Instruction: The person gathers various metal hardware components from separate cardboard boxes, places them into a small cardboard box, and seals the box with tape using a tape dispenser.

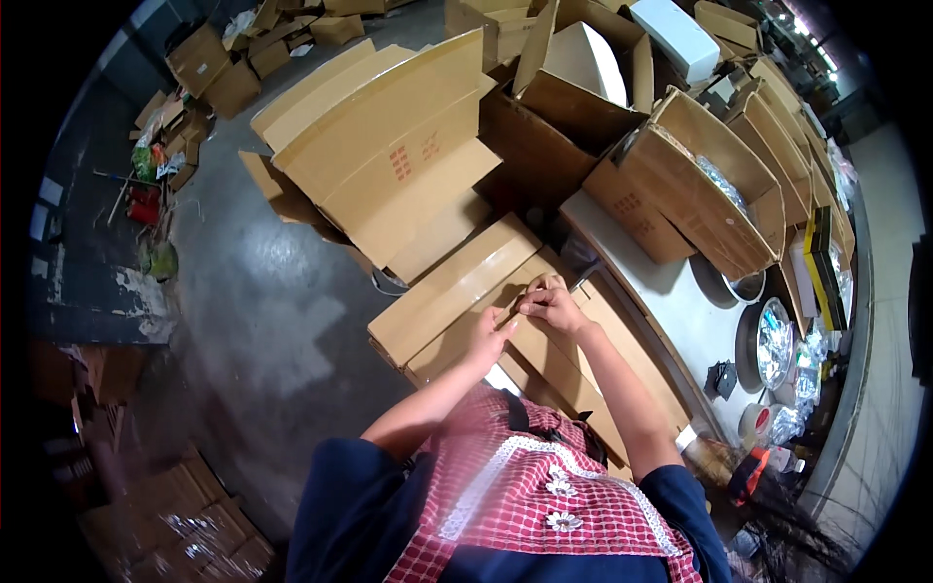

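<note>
Both of my hands meet over a cardboard box [457, 277] with closed flaps right in front of me. My right hand [554, 305] has its fingertips pinched together. My left hand [488, 340] is just to the left and nearer to me, its thumb and fingers also drawn together. Between the fingertips there may be something small and dark, too small to name. Below the hands lie long brown cardboard panels [549, 364], partly hidden by my forearms and the red checked apron.
A large open carton [379, 165] stands just beyond. To the right, a white table [671, 301] carries an open carton [695, 185], a metal bowl [775, 340] of shiny packets, a tape roll [754, 420] and a small black object [720, 379]. More cartons [209, 73] are piled far left.
</note>
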The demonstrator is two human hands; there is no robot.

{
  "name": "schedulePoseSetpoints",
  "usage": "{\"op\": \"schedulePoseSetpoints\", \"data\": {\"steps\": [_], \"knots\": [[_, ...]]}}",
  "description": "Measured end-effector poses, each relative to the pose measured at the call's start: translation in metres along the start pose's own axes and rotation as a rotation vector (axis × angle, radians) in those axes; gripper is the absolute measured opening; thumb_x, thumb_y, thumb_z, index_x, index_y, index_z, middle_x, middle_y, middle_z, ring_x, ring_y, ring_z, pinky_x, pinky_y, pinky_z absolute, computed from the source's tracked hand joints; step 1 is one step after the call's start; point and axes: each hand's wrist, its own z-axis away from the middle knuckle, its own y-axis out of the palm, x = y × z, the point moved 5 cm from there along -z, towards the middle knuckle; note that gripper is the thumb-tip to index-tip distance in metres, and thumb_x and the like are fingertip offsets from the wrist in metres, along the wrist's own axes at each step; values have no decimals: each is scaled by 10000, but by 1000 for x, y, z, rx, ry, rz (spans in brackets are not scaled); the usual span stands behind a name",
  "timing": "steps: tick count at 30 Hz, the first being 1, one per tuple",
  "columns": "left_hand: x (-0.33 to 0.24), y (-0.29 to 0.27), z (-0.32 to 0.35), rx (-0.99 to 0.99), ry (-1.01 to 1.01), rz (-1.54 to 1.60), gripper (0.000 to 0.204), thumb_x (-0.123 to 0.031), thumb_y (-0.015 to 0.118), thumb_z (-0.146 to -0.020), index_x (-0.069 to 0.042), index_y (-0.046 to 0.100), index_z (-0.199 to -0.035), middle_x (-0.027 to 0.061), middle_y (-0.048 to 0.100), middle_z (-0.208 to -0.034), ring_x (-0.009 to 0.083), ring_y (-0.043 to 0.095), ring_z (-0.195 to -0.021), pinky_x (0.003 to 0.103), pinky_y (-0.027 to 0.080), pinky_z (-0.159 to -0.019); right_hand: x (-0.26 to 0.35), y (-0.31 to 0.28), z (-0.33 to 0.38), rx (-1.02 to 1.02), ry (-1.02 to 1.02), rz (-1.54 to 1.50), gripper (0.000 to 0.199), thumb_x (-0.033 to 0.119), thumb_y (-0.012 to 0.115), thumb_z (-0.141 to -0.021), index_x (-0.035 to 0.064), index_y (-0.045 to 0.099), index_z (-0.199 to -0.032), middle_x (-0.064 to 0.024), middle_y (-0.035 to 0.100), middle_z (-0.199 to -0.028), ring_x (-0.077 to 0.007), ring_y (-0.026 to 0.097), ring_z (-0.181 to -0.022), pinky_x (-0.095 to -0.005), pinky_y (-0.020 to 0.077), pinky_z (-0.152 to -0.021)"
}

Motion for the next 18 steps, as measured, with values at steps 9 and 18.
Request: {"op": "schedulePoseSetpoints", "data": {"steps": [9,18], "knots": [[-55,23,3,118,114,-809,181,-173,696,-953,-47,569,-934,29,671,-821,88,602,-742,273,468,-646,-11,-2,17,-125,255,-142,221,188,808,-834,24,691,-924,-110,656,-942,-212,630,-886,-333,502,-807],[-16,0,-48,190,58,-363,269,-166,782,-881,-120,548,-755,-64,511,-690,53,447,-638,220,348,-583,37,-1,75,-704,108,-40,145,73,676,-824,43,714,-960,-175,653,-1120,-377,627,-1064,-430,524,-890]]}}
